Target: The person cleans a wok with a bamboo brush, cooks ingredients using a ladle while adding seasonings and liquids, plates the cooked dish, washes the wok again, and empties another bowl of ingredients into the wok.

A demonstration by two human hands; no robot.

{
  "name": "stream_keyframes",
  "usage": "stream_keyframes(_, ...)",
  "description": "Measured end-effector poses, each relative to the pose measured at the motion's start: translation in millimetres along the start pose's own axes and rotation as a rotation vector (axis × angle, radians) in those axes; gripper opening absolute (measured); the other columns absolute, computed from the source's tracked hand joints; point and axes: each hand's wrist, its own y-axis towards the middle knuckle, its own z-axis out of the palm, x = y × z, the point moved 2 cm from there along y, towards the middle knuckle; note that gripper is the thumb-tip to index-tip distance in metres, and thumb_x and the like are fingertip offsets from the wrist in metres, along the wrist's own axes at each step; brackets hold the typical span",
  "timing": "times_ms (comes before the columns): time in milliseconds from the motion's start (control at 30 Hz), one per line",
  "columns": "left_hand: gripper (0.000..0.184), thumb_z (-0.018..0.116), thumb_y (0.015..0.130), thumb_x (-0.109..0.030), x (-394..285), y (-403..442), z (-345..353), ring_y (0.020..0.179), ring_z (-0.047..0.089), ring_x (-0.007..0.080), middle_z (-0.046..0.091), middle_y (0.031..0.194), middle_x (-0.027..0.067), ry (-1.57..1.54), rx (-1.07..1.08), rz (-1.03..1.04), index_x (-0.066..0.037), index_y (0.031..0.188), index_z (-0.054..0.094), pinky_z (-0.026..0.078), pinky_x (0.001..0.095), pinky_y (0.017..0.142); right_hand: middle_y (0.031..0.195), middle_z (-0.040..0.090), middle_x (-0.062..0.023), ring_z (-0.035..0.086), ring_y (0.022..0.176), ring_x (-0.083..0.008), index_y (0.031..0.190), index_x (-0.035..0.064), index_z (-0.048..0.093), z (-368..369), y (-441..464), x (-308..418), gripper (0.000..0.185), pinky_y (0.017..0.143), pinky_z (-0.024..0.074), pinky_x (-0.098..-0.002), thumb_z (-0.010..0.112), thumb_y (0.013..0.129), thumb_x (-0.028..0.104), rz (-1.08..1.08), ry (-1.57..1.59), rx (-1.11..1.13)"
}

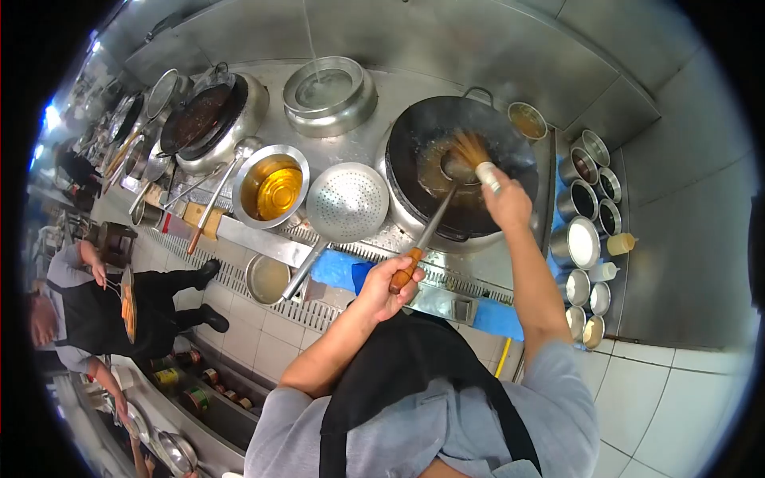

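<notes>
My left hand [386, 288] is wrapped round the wooden handle of a ladle [437, 213], whose bowl rests down in the black wok [418, 123]. In my right hand [508, 201] is a bamboo wok brush [472, 151], gripped at its pale bound end. Its bristles point into the wok beside the ladle's bowl, close to or touching it. Brownish liquid lies in the wok's bottom, and haze hangs over it. A perforated strainer [347, 203] with a long handle lies left of the wok, next to a steel pot [247, 179] of amber oil.
Water runs into a round steel basin [327, 88] at the back. Another wok [203, 119] sits at left, near a second ladle [215, 203]. Several seasoning containers [575, 243] line the right side. A co-worker [119, 303] holds a plate of food at far left.
</notes>
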Motion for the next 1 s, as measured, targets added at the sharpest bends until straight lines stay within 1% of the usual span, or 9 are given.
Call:
stream_keyframes(67, 0.052, 0.054, 0.101, -0.028, 5.9, 0.7, 5.8, 0.052, 0.046, 0.0087, 0.057, 0.091, 0.0081, -0.005, 0.007, 0.012, 0.004, 0.142, 0.049, 0.04, 0.0204, 0.041, 0.107, 0.071, -0.0195, 0.073, 0.096, -0.0396, 0.139, 0.0282, 0.064, 7.6, -13.3, -2.0, 0.051, 0.085, 0.0579, -0.0511, 0.072, 0.091, 0.044, -0.163, -0.041, 0.115)
stream_keyframes(200, 0.052, 0.054, 0.101, -0.029, 6.4, -0.1, 10.8, 0.052, 0.046, 0.0082, 0.057, 0.091, 0.0077, -0.018, 0.007, 0.013, 0.005, 0.141, 0.049, 0.04, 0.0199, 0.042, 0.105, 0.069, -0.0185, 0.072, 0.099, -0.0385, 0.141, 0.0329, 0.064, -6.0, 1.7, -13.4, 0.052, 0.087, 0.0573, -0.0509, 0.071, 0.091, 0.045, 0.056, 0.026, -0.076)
stream_keyframes(300, 0.053, 0.056, 0.101, -0.028, 8.8, -1.3, 12.9, 0.052, 0.046, 0.0073, 0.058, 0.092, 0.0072, 0.004, 0.012, 0.018, 0.005, 0.141, 0.05, 0.039, 0.0196, 0.041, 0.108, 0.07, -0.0163, 0.072, 0.1, -0.0382, 0.14, 0.0316, 0.064, -3.7, -14.0, -7.7, 0.051, 0.089, 0.0569, -0.0501, 0.07, 0.091, 0.046, -0.128, -0.06, 0.141)
stream_keyframes(433, 0.051, 0.059, 0.099, -0.026, -6.3, -1.2, 6.5, 0.053, 0.047, 0.0077, 0.06, 0.09, 0.0068, 0.101, -0.011, 0.03, 0.004, 0.14, 0.051, 0.039, 0.0204, 0.045, 0.109, 0.071, -0.0165, 0.072, 0.101, -0.0374, 0.139, 0.031, 0.064, -21.2, -11.4, -14.2, 0.05, 0.088, 0.0572, -0.0489, 0.07, 0.091, 0.044, 0.05, -0.091, 0.108)
stream_keyframes(567, 0.045, 0.06, 0.097, -0.016, -21.7, -5.3, -0.1, 0.058, 0.058, 0.0151, 0.063, 0.085, 0.0088, 0.465, -0.07, 0.022, 0.004, 0.137, 0.055, 0.048, 0.0299, 0.052, 0.107, 0.073, -0.0159, 0.072, 0.101, -0.0356, 0.139, 0.0283, 0.064, -35.5, -34.9, -27.9, 0.05, 0.087, 0.0573, -0.0484, 0.071, 0.091, 0.043, 0.05, -0.128, 0.105)
stream_keyframes(700, 0.052, 0.06, 0.09, -0.005, -37.8, -9.2, -21.8, 0.085, 0.074, 0.0396, 0.071, 0.1, 0.0195, 1.919, -0.205, 0.705, 0.0, 0.142, 0.055, 0.059, 0.0479, 0.073, 0.101, 0.077, -0.016, 0.074, 0.089, -0.0324, 0.131, 0.0213, 0.071, -68.8, -58.8, -55.8, 0.049, 0.084, 0.0575, -0.0421, 0.076, 0.087, 0.041, 0.271, 0.192, -0.099)
stream_keyframes(833, 0.044, 0.06, 0.09, -0.005, -64.7, 4.7, -23.7, 0.083, 0.073, 0.0398, 0.071, 0.101, 0.0181, 2.21, -0.438, 0.529, -0.006, 0.134, 0.059, 0.059, 0.0501, 0.074, 0.089, 0.077, -0.0084, 0.069, 0.076, -0.0176, 0.13, 0.0144, 0.074, -113.3, -81.1, -63.9, 0.049, 0.077, 0.0546, -0.0322, 0.081, 0.086, 0.036, 0.329, 0.494, -0.185)
stream_keyframes(933, 0.038, 0.065, 0.094, -0.015, -76.1, 26.2, -56.7, 0.079, 0.071, 0.0427, 0.072, 0.101, 0.0184, 2.106, -0.359, 0.689, -0.01, 0.132, 0.062, 0.057, 0.0524, 0.069, 0.096, 0.076, -0.0054, 0.062, 0.075, -0.0085, 0.131, 0.0095, 0.073, -183.6, -93.3, -30.8, 0.044, 0.071, 0.0518, -0.025, 0.08, 0.09, 0.024, 0.35, 0.701, -0.288)
stream_keyframes(1000, 0.038, 0.072, 0.088, -0.016, -86.6, 24.4, -43.2, 0.084, 0.072, 0.0413, 0.072, 0.099, 0.0208, 1.92, -0.268, 0.419, -0.005, 0.124, 0.063, 0.057, 0.0499, 0.074, 0.103, 0.075, -0.0053, 0.061, 0.075, -0.0063, 0.131, 0.0069, 0.072, -216.6, -98.4, 7.5, 0.042, 0.067, 0.0501, -0.0226, 0.079, 0.092, 0.019, 0.24, 0.726, -0.565)
